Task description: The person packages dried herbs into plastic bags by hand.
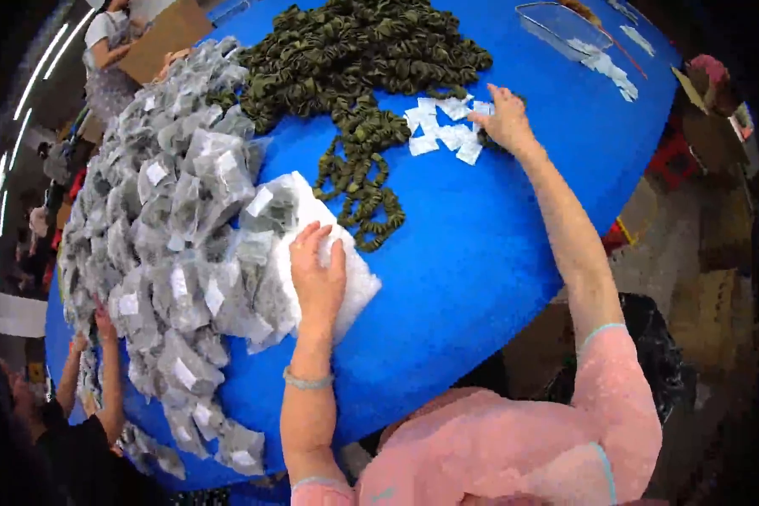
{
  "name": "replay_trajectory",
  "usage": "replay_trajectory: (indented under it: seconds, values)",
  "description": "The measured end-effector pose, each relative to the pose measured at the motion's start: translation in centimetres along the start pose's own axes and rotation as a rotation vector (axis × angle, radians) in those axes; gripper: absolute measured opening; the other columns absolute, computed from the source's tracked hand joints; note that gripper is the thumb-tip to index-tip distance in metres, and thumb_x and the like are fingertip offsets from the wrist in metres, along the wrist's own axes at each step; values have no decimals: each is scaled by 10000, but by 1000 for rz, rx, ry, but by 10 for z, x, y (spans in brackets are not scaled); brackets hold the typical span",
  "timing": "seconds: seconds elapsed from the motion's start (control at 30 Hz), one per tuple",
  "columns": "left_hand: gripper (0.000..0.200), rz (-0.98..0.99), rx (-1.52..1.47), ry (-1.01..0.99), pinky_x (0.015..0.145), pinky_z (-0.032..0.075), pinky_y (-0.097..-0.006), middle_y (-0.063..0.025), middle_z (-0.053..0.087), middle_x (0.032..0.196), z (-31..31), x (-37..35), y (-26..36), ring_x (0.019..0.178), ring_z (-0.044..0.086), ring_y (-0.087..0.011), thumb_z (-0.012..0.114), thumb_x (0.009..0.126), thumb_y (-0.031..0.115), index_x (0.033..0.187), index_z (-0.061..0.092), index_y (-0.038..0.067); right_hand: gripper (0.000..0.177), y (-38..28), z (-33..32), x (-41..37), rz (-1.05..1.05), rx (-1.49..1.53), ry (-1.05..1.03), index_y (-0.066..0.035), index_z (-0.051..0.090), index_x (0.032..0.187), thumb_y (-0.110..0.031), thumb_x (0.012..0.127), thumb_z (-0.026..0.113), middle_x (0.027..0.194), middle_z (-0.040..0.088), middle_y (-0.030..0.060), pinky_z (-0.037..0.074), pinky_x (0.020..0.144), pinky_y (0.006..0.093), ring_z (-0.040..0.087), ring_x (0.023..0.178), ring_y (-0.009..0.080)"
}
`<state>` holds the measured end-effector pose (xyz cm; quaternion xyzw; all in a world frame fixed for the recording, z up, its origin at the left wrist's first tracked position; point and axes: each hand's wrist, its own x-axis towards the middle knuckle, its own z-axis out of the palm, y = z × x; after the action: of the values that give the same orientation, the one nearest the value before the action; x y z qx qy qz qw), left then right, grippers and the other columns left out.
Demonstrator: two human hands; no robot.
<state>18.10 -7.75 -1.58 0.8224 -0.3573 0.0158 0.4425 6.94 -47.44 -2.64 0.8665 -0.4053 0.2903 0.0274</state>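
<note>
We take the heap of olive fabric rings (pixel 358 63) as our landmark; the small white tags (pixel 445 132) lie just off its near right edge, on the blue table (pixel 447 270), scattered at mixed angles, so we find no common long axis among them. Our right hand (pixel 508 125) is by far the nearer one, at the right side of the tags, still closer to the heap than our left; its thumb stands apart from the forefinger, the tags lie leftward of the thumb, and we cannot tell whether any fingertip touches one. Our left hand (pixel 319 270) is well down from the heap on its near side, fingers a little apart and spread on a white stack (pixel 352 287); the stack's long edge slants away from the heap, toward us and rightward. Loose rings (pixel 371 207) trail from the heap between both hands; the filled clear bags (pixel 169 211) spread left of it, where a co-worker's hand (pixel 105 325) reaches in at their far left edge.
</note>
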Motion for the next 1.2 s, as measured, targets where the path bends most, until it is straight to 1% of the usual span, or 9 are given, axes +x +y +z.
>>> replay_trajectory:
  seconds: [0.17,0.3,0.5,0.6,0.67,0.7,0.9,1.13,1.2]
  values:
    - [242,64,-7,17,936,474,-368,-144,614,1209,3,5,6,1105,572,-295,651,850,88,1086,662,34,569,9,2,18,238,-45,0,-27,582,1305,-384,873,678,1314,595,181,473,994,415,586,1182,322]
    - [245,-14,-70,-3,931,477,-365,-142,625,1176,1,5,6,1072,585,-295,655,836,73,1078,663,35,596,81,8,41,361,616,42,-36,536,1366,-394,899,632,1405,520,197,452,1021,457,496,1289,363]
    - [275,50,-100,33,929,478,-372,-135,629,1135,8,5,-6,1052,585,-302,676,792,63,1066,669,56,602,63,7,33,35,111,-298,-65,503,1408,-373,906,630,1486,442,182,389,1092,448,418,1367,351]
    - [297,83,-85,66,944,471,-382,-134,626,1136,18,-1,-15,1075,574,-307,683,775,71,1072,669,73,481,50,17,37,24,-6,-347,-31,563,1313,-293,910,576,1340,561,215,469,991,480,547,1198,412]
    - [285,103,-32,62,945,474,-374,-137,622,1154,16,1,-13,1082,575,-302,685,798,81,1081,662,54,240,62,44,43,22,13,-264,-6,600,1045,-164,932,458,1062,628,200,502,823,505,605,954,404]
    - [273,108,-15,49,943,479,-366,-136,620,1161,13,1,-7,1077,579,-296,689,817,90,1084,660,40,240,-8,13,54,-33,60,-260,-6,600,1045,-164,932,458,1062,628,200,502,823,505,605,954,404]
    - [263,77,112,-24,803,508,-349,-136,636,1122,-18,-12,-2,925,617,-284,680,819,65,1078,651,33,287,-51,-48,27,66,981,-254,4,608,1126,-208,938,560,1091,645,169,536,824,428,625,971,319]
    - [178,-109,-9,56,754,523,-351,-114,683,986,-74,-10,5,835,639,-278,685,804,39,977,683,-1,394,120,-2,13,627,1643,59,17,618,1220,-259,944,678,1126,666,133,575,824,338,649,991,219]
    - [171,-61,5,-5,768,519,-346,-113,682,994,-60,-13,11,855,637,-269,690,812,56,974,696,2,410,86,-47,-25,480,1741,-49,31,608,1216,-210,907,726,1177,632,163,583,861,346,643,1017,223]
